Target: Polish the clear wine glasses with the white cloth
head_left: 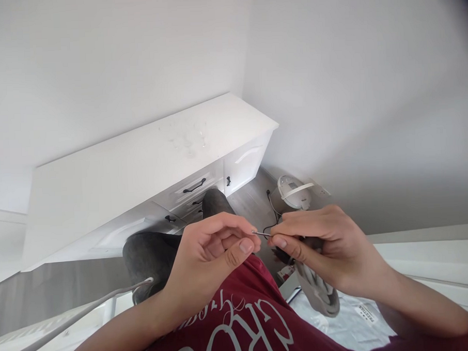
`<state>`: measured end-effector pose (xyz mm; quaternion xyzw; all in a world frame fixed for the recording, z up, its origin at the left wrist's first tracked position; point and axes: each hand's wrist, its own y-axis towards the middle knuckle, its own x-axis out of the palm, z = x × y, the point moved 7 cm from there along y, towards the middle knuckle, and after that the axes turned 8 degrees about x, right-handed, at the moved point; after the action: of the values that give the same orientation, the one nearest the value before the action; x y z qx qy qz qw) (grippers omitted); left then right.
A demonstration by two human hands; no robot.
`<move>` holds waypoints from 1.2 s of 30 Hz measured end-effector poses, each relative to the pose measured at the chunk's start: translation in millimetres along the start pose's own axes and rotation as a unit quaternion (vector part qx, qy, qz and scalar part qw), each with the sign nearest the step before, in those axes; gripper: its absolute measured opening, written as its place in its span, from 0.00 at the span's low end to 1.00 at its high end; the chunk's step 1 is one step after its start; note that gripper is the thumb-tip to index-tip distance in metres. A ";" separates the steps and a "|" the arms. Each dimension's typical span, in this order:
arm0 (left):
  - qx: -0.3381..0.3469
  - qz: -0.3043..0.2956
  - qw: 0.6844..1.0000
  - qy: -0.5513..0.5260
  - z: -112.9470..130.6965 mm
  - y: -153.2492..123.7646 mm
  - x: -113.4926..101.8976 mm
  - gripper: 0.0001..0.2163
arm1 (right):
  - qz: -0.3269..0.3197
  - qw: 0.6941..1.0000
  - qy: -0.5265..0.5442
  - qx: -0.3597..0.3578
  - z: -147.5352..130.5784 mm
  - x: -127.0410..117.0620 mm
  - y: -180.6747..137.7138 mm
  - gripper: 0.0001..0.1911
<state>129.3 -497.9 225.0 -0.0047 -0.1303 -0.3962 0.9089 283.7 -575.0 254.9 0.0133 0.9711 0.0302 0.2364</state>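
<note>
Out in front of the dark red shirt (240, 320), my two hands meet almost fingertip to fingertip. A thin metal rod (263, 233) is pinched between the thumb and fingers of my right hand (318, 241). Its small tip touches the index fingertip of my left hand (218, 254). The left fingers are curled, and the left thumb comes against the fingertips. Whatever may lie between them is hidden or too small to make out.
A long white cabinet (140, 164) with black handles runs along the wall. In the corner stands a white round-lidded appliance (294, 191) with a cord. A pale cord (85, 311) crosses at lower left. Below my right hand are a greyish shoe-like object (320, 293) and a plastic package (352, 320).
</note>
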 end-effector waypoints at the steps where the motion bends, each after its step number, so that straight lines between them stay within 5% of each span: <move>1: -0.005 0.006 1.000 0.008 -0.5 0.5 -0.8 0.01 | -0.003 1.000 0.003 0.001 0.4 1.7 0.6 0.11; 5: -0.004 0.011 0.999 0.035 -2.4 1.0 -3.4 0.03 | -0.005 1.000 0.023 0.010 2.0 5.8 3.4 0.11; 8: 0.016 -0.003 0.999 0.031 -1.7 -0.3 -2.4 0.04 | -0.072 0.991 0.097 0.052 10.7 12.5 7.7 0.10; 12: 0.026 -0.012 1.000 0.003 -1.0 -2.4 0.2 0.05 | -0.230 0.926 0.267 0.136 27.9 30.0 9.7 0.12; 15: 0.020 -0.015 1.000 -0.012 -3.2 -2.9 1.2 0.05 | -0.264 0.891 0.328 0.169 37.5 35.9 10.5 0.13; 30: 0.007 0.049 0.999 0.005 -13.1 -5.5 -15.5 0.04 | -0.046 0.973 0.186 0.126 26.8 15.1 3.0 0.03; 36: 0.023 0.077 0.997 -0.003 -11.0 -3.8 -19.3 0.09 | 0.068 0.994 0.036 -0.079 -4.7 -27.9 -15.8 0.05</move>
<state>116.6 -487.9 209.4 0.0047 -0.1415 -0.3220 0.9361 306.1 -592.1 270.8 0.0599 0.9703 0.1235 0.1993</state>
